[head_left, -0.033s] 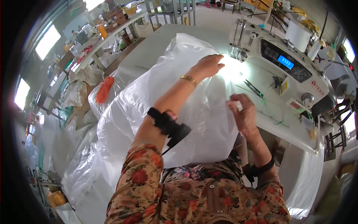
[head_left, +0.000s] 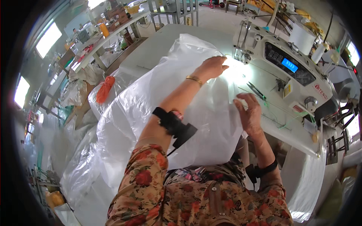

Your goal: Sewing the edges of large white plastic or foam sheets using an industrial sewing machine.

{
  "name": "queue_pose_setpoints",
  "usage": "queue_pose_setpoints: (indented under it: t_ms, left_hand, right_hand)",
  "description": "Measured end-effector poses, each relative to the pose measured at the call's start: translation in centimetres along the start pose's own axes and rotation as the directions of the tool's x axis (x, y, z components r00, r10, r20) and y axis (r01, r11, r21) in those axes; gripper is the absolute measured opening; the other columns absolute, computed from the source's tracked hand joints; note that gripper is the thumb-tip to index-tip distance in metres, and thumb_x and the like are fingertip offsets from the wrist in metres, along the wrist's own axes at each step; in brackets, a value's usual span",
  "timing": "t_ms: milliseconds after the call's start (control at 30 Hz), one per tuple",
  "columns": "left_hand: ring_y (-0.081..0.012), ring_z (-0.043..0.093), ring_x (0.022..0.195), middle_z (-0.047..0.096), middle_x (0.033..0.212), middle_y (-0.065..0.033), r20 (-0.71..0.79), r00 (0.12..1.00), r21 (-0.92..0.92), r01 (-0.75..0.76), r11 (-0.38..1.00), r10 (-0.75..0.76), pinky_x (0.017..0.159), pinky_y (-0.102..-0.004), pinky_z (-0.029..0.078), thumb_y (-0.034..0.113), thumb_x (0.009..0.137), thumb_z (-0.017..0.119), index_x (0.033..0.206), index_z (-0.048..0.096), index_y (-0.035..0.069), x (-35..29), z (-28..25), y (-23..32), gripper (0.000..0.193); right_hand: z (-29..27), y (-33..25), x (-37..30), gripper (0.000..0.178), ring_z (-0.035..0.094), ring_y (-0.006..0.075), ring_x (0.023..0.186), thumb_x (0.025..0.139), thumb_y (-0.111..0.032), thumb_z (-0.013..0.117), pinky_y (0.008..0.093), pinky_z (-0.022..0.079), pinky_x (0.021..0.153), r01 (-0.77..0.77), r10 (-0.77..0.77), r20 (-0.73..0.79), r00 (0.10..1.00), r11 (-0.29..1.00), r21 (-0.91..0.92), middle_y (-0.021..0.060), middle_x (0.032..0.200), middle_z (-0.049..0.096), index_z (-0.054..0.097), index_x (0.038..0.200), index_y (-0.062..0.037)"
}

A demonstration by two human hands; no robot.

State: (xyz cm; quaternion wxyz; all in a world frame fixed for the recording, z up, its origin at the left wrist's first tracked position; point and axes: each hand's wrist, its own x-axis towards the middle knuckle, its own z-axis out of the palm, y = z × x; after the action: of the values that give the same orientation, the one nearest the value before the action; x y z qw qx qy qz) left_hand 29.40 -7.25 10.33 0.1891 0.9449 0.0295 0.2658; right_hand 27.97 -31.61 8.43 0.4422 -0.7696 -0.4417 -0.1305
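Observation:
A large, clear plastic sheet (head_left: 181,109) drapes over the table and my lap, its far end beside the white sewing machine (head_left: 290,67). My left hand (head_left: 213,67) lies on the sheet just left of the lit needle area, fingers stretched forward and thumb apart. At the sheet's right edge, my right hand (head_left: 250,115) is curled, thumb and forefinger close together on the plastic; the other fingers partly hide one another. Dark thread snips (head_left: 256,90) lie on the machine bed beyond that hand, with green thread (head_left: 266,102) near them.
A white thread cone (head_left: 301,35) stands behind the machine. Orange-red twine (head_left: 105,89) rests on more plastic at left. A cluttered workbench (head_left: 109,34) runs along the back left, and a grey metal chair (head_left: 175,11) stands beyond the table. More sheeting (head_left: 307,180) hangs at lower right.
The two frames are nearly alike. Both hands sit very slightly further right in the picture, as does the machine; the hold on the plastic looks the same.

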Motion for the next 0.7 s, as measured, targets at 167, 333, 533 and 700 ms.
queue_pose_setpoints:
  t_ms: [167,333,533,700]
  left_hand:
    - [-0.0327,0.061,0.099,0.065,0.097,-0.0143,0.054,0.996,0.131,0.058,0.99,-0.066,0.086,-0.0453,0.049,0.045,0.086,0.067,0.095,0.063,0.002,0.6,2.9,5.8,0.044]
    - [-0.0351,0.058,0.105,0.062,0.101,-0.0204,-0.094,0.988,0.084,0.13,0.988,-0.122,0.088,-0.0449,0.048,0.026,0.081,0.07,0.089,0.065,0.0,-0.8,6.7,4.2,0.027]
    - [-0.0355,0.056,0.108,0.06,0.103,-0.0227,-0.139,0.986,0.05,0.1,0.994,-0.092,0.092,-0.045,0.048,0.005,0.079,0.059,0.081,0.064,-0.004,-0.7,7.4,1.9,0.01]
    - [-0.0356,0.057,0.109,0.06,0.106,-0.0243,-0.18,0.982,0.035,0.067,0.997,-0.06,0.093,-0.0442,0.049,-0.002,0.08,0.054,0.079,0.064,-0.003,0.2,6.6,1.6,0.01]
  right_hand:
    - [-0.6,7.9,2.2,0.03,0.054,0.0287,0.112,0.085,-0.019,0.069,0.0421,0.04,0.096,0.043,-0.066,-0.031,0.997,0.868,-0.495,0.0095,0.117,0.061,0.064,0.112,-0.0066]
    - [0.4,8.5,3.5,0.041,0.051,0.0244,0.116,0.087,-0.028,0.067,0.0402,0.038,0.098,-0.123,0.161,-0.007,0.987,0.723,-0.68,0.0067,0.119,0.058,0.06,0.123,-0.0096]
    - [-0.4,7.0,4.0,0.039,0.054,0.0242,0.113,0.09,-0.034,0.064,0.0421,0.041,0.094,-0.191,0.312,0.018,0.95,0.625,-0.757,0.0061,0.112,0.059,0.063,0.122,-0.0121]
    - [-1.9,8.4,3.9,0.033,0.055,0.0256,0.109,0.09,-0.029,0.064,0.0418,0.045,0.09,-0.09,0.225,0.082,0.971,0.661,-0.745,0.0078,0.107,0.058,0.065,0.117,-0.0101]
